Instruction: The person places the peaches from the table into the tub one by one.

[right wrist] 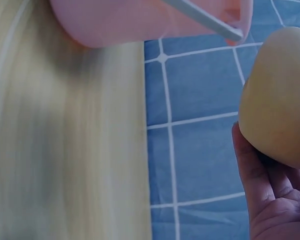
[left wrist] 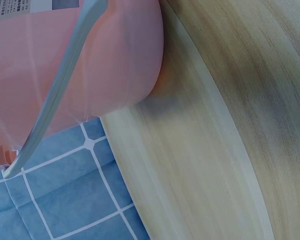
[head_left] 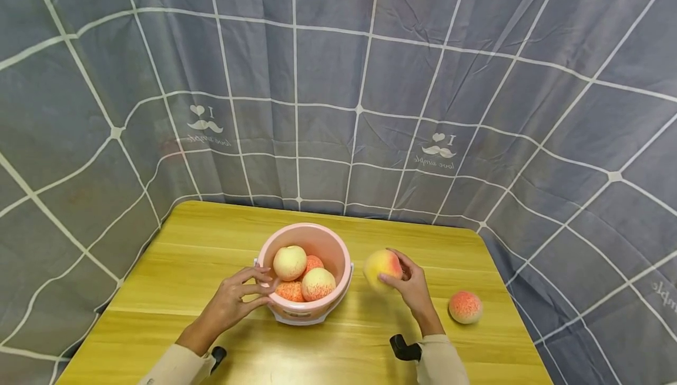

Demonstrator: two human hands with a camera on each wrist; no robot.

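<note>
A pink bucket [head_left: 342, 291] stands on the table in the head view, with several peaches [head_left: 290, 263] inside, pale yellow and red. At its left rim is my left hand [head_left: 233, 298], fingertips on the rim and thumb lower down. The left wrist view shows the bucket's side [left wrist: 125, 55] but not the hand. To the right of the bucket, my right hand [head_left: 414, 286] grips a yellow-and-red peach [head_left: 382, 267] above the table. This peach [right wrist: 280, 100] also fills the right edge of the right wrist view, resting against the fingers. Another red-speckled peach [head_left: 465, 307] lies at the right.
The yellow wood-grain table [head_left: 211, 232] has a rounded back edge. Behind and beside it hangs a grey curtain [head_left: 328, 132] with white grid lines. The bucket's pale handle [left wrist: 65, 75] hangs down along its side. A black strap piece [head_left: 405, 348] sits at my right wrist.
</note>
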